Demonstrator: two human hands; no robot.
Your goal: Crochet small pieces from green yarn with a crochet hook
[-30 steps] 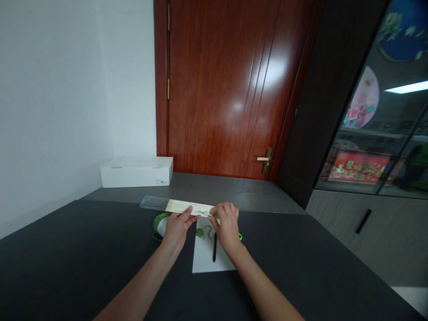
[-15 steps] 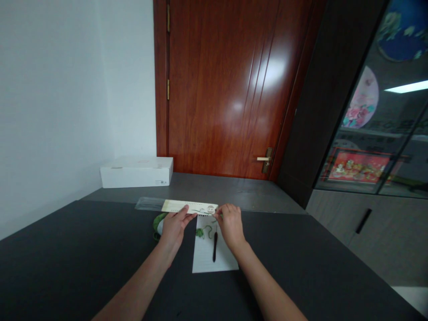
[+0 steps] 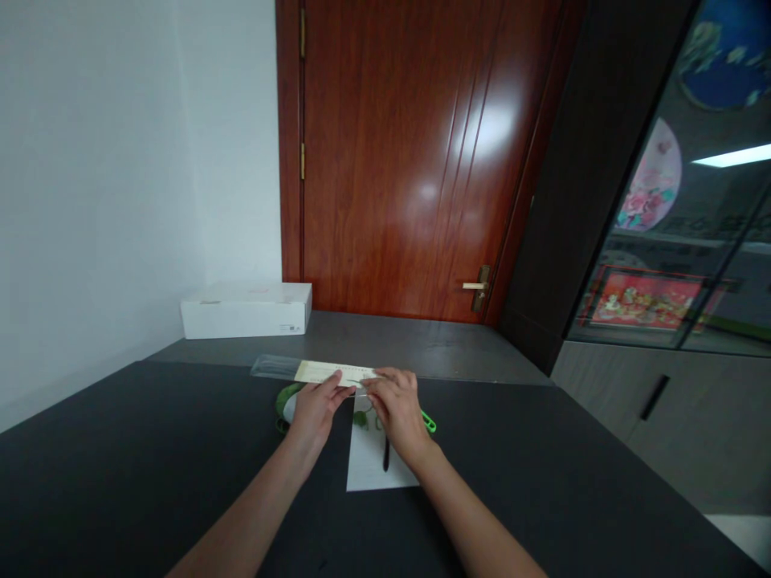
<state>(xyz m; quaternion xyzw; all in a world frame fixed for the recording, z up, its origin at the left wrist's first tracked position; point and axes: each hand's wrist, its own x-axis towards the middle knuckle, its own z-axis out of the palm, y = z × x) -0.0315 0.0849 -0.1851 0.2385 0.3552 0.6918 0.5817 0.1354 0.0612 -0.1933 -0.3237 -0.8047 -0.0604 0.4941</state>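
The cream paper strip point(image 3: 328, 372) is held flat just beyond the far edge of the white sheet of paper point(image 3: 367, 470), and it is seen lying along a clear plastic sleeve point(image 3: 274, 367). The sleeve's end, beyond and left of the sheet, shows empty and see-through, so the strip is judged to sit only part of the way along it. Whether the strip's other end is inside the sleeve or out of it cannot be told, since it is covered.

The strip's near edge is pinched by the left hand point(image 3: 314, 409), thumb on top, just left of the sheet. Its covered end is gripped by the right hand point(image 3: 394, 408), closed over it above the sheet's far part.

On the sheet a dark pen point(image 3: 385, 459) is laid lengthwise. A round green thing point(image 3: 283, 399) is partly hidden left of the sheet, and a bright green piece point(image 3: 429, 421) shows at its right. All of it is carried by the dark counter point(image 3: 120, 466). A white box point(image 3: 246, 309) is set well beyond the sheet.
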